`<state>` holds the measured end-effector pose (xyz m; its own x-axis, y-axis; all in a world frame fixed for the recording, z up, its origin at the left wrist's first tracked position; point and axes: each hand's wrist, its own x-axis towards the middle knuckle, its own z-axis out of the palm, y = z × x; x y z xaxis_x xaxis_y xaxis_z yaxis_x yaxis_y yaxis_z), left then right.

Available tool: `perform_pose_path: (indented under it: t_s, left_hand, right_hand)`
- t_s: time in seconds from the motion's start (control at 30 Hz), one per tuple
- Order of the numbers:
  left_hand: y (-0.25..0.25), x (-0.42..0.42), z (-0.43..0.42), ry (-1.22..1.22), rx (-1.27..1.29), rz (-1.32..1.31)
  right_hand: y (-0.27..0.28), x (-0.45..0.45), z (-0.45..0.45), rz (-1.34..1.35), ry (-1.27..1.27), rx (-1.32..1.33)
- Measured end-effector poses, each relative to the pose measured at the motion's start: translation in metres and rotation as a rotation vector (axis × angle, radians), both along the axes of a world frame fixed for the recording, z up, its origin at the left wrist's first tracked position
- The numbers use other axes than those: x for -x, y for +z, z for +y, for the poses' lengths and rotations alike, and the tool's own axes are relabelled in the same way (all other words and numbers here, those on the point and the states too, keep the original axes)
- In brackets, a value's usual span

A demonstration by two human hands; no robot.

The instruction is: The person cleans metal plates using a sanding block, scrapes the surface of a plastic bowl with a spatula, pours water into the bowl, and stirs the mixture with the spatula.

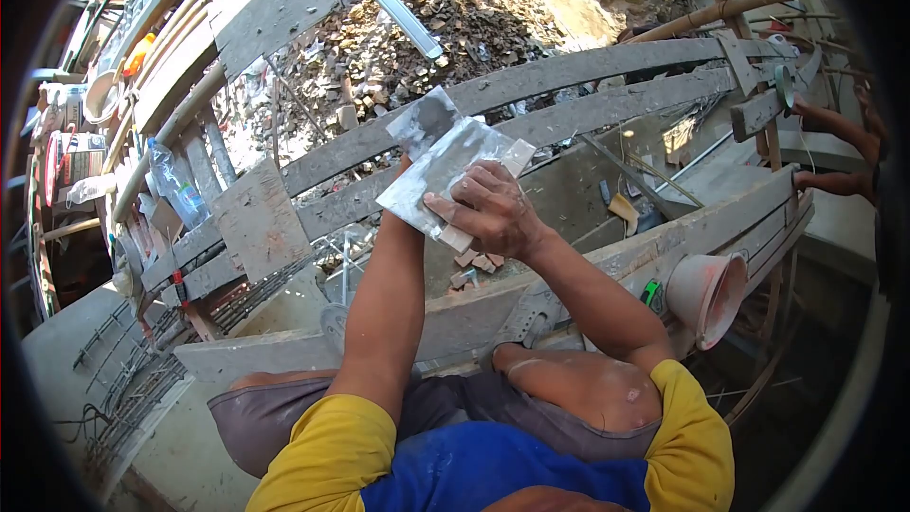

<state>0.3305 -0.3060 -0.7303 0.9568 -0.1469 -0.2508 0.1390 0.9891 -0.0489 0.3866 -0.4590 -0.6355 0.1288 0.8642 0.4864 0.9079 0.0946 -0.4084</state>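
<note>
My right hand (491, 213) is closed on a flat grey plate with a pale wooden strip (453, 163), which is smeared with white paste. Its fingers curl over the plate's lower right part, with the thumb side on the face. Beyond the upper edge shows a smaller grey plate (427, 121) with a dark wet patch; it overlaps or touches the first. My left hand (407, 167) is behind these plates, with only a sliver by the wrist showing. Its fingers and whatever they hold are hidden.
Plank rails (588, 81) cross ahead, with rubble (379, 57) beyond. A plastic bottle (175, 180) is at left. To the right, a bucket (706, 299) and green tool (651, 294) sit by the near plank (607, 261). Another person's arm (839, 133) reaches in at far right.
</note>
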Motion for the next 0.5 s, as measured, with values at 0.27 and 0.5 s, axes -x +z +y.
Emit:
perform_pose_path:
  t_s: [0.27,0.5]
  left_hand:
    - [-0.013,-0.014,-0.004,-0.191,-0.200,0.120]
    - [-0.002,-0.019,0.022,-0.134,-0.224,0.118]
  right_hand:
    - [-0.010,-0.035,0.001,0.111,-0.364,-0.028]
    - [0.000,-0.063,-0.014,0.427,-0.698,-0.210]
